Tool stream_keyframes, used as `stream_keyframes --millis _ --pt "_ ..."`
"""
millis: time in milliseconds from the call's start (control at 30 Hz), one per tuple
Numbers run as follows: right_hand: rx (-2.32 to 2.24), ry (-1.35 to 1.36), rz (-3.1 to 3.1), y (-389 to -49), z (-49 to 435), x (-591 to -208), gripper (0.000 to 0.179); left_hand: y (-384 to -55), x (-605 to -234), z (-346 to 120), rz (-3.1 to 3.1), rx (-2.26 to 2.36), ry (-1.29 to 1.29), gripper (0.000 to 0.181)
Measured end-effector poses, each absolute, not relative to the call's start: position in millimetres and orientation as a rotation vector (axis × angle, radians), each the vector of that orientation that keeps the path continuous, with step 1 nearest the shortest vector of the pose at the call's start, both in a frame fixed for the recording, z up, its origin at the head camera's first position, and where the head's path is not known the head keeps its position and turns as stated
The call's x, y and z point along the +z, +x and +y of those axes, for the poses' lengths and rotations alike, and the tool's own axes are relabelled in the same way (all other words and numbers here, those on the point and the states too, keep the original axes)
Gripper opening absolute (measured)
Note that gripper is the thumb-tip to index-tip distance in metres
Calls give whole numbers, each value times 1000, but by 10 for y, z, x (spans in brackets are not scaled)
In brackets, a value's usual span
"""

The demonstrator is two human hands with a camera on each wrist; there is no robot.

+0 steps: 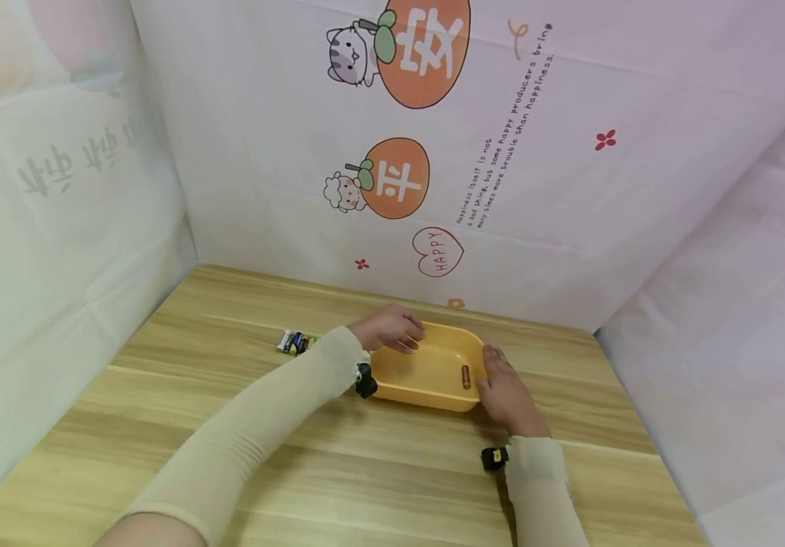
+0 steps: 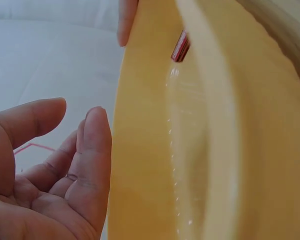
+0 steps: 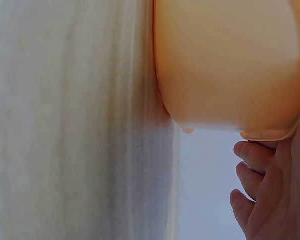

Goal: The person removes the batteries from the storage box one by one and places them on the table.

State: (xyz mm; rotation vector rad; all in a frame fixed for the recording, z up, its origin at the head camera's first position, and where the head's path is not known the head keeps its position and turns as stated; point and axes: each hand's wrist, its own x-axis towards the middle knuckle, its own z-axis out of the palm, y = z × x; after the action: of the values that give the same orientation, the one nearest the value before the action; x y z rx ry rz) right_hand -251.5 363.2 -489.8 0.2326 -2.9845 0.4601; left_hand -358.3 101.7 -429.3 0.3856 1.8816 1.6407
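Note:
A yellow plastic tray (image 1: pixel 426 396) with raised walls stands on the table. On its bottom, toward the right end, lies one small reddish-brown battery (image 1: pixel 466 377), also seen as a red cylinder in the left wrist view. My left hand (image 1: pixel 392 328) hangs over the tray's left end with fingers loosely bent. In the left wrist view, thumb and fingers are apart and nothing is between them. Against the tray's right end rests my right hand (image 1: pixel 505 389), its fingers stretched along the rim. The right wrist view shows those fingers right at the rim's edge.
Several small batteries (image 1: pixel 296 342) lie side by side on the wooden table (image 1: pixel 365 486) left of the tray, partly covered by the left sleeve. A printed white cloth (image 1: pixel 283 190) rises behind the table. Plain cloth walls stand at both sides.

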Motion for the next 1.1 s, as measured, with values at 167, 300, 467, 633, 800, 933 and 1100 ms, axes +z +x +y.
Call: stream_keyframes --millis 167,300,467,633,800,933,1100 --pt "469 234 -2976 -2498 3626 -4883 59 -3576 -4346 1096 1874 1630 401 36" --pt "462 230 -2980 -2501 3623 -4889 59 -3572 -4380 1126 1875 1615 404 36" --pt "456 230 -2973 -2511 3632 -4902 59 -3569 -4432 1183 1850 1623 384 34" --pt "465 235 -2965 -2516 3638 -4916 59 -3555 -4494 1247 1867 1609 379 31" --pt "467 234 -2978 -2513 3638 -4925 60 -3523 -4513 1281 1882 1591 362 29" --pt "461 241 -2975 -2520 3644 -4926 59 -3517 -4537 1317 1878 1594 359 26" --pt "466 239 -2973 -2532 3642 -4929 60 -3531 -4629 1389 1881 1598 365 23"
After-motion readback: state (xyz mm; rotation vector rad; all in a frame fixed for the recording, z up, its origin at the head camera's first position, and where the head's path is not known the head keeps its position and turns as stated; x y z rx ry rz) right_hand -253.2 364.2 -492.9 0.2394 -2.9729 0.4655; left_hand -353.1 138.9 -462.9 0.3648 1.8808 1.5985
